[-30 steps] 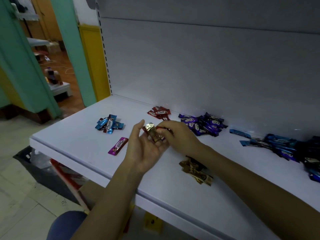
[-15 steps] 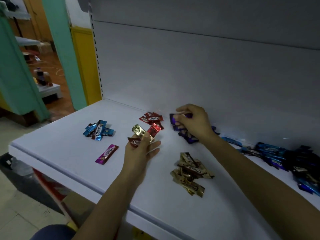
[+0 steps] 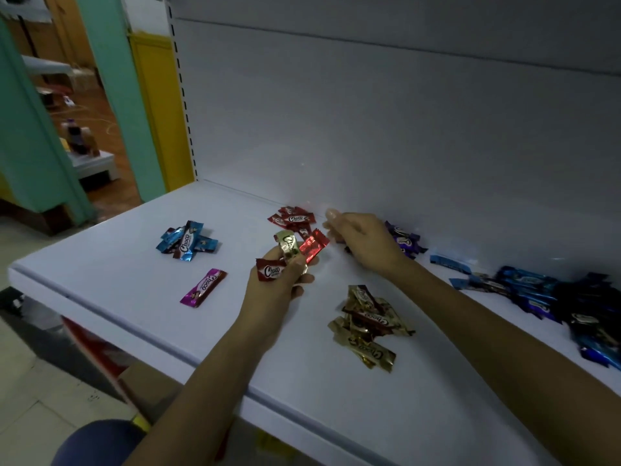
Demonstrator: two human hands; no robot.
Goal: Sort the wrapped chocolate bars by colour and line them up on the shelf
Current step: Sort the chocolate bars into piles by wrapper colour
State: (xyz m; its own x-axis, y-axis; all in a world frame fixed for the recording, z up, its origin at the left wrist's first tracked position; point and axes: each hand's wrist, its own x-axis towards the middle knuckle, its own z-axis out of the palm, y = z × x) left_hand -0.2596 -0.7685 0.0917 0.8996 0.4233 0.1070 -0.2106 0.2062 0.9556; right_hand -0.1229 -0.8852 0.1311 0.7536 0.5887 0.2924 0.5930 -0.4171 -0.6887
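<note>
My left hand (image 3: pixel 279 287) grips three wrapped bars fanned out above the white shelf (image 3: pixel 100 280): a dark red bar (image 3: pixel 268 270), a gold bar (image 3: pixel 287 247) and a bright red bar (image 3: pixel 313 246). My right hand (image 3: pixel 363 240) hovers just right of them with loose fingers and nothing visible in it, between the red pile (image 3: pixel 292 218) and the purple pile (image 3: pixel 405 242). On the shelf also lie a light blue pile (image 3: pixel 186 242), a single magenta bar (image 3: pixel 202 287) and a gold pile (image 3: pixel 368 326).
A mixed heap of dark blue bars (image 3: pixel 537 290) spreads along the shelf's back right. The grey back panel (image 3: pixel 369 129) rises behind the piles. Left of the shelf stand a yellow post (image 3: pixel 151 105) and a teal pillar (image 3: pixel 30 129).
My right hand has left the purple pile and moved left toward the bars in my left hand. The left hand still holds its bars, raised slightly.
</note>
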